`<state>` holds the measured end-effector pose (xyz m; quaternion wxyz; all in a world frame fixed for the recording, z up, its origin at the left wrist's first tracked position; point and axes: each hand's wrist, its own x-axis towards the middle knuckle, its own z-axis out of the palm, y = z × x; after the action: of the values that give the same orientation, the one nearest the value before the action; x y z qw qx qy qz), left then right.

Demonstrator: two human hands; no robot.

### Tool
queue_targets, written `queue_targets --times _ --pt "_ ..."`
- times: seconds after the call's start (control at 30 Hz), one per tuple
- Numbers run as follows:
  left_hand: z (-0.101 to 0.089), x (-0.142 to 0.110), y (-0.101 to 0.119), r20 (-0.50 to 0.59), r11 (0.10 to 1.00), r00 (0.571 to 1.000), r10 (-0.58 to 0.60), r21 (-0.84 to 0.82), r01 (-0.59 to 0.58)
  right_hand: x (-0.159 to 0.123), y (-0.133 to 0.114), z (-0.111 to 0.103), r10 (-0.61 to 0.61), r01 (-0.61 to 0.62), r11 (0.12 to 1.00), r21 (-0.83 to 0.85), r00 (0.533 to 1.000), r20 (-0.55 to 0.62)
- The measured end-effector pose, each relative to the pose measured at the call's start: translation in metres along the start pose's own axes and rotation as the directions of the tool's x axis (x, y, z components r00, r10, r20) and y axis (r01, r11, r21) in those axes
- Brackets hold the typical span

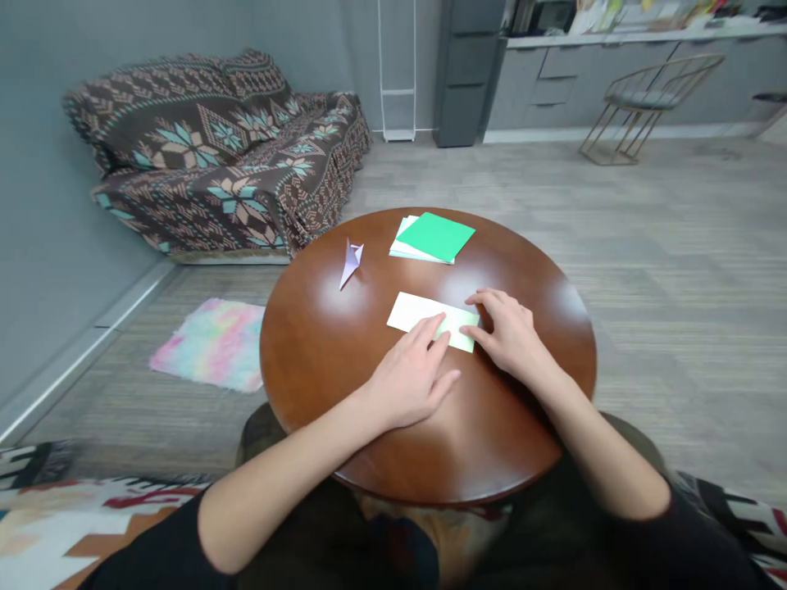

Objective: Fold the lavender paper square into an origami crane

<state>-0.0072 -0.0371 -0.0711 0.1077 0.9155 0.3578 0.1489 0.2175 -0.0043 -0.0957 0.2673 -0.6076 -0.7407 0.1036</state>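
Observation:
A pale, folded strip of paper [411, 310] lies flat on the round brown table [320, 352], slanting slightly down to the right. My left hand [413, 373] rests over its lower edge, fingers stretched out and the fingertips on the paper, the thumb apart on the wood. At the strip's right end is my right hand [505, 328], its thumb and forefinger curved and apart, touching the paper's edge. Part of the strip is hidden under my left fingers. Farther back on the left stands a small purple folded paper figure [350, 264].
Green paper [438, 235] tops a small stack of white sheets [402, 248] at the table's far side. A patterned sofa [246, 164] stands beyond on the left, near a fluffy pastel mat [212, 344]. A wire-frame chair [645, 102] stands by the kitchen counter [578, 94].

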Motion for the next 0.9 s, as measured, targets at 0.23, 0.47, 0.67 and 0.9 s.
queue_targets --times 0.23,0.47,0.67,0.9 --pt "-0.015 -0.011 -0.042 -0.072 0.986 0.988 -0.135 0.092 0.141 -0.002 -0.002 0.0 -0.014 0.014 1.0 -0.026 1.0 0.014" --pt "-0.031 -0.021 -0.084 -0.046 1.0 0.999 -0.015 0.005 0.016 0.004 0.008 -0.002 -0.011 0.012 0.999 0.031 0.999 -0.031" --pt "-0.027 -0.005 -0.101 -0.102 0.988 0.995 0.019 -0.149 -0.034 0.005 0.01 0.002 -0.024 0.024 0.999 0.047 1.0 -0.014" --pt "-0.025 0.005 -0.108 -0.124 0.982 0.992 -0.001 -0.188 -0.023 0.005 0.012 0.003 -0.032 0.032 0.999 0.04 0.999 -0.004"
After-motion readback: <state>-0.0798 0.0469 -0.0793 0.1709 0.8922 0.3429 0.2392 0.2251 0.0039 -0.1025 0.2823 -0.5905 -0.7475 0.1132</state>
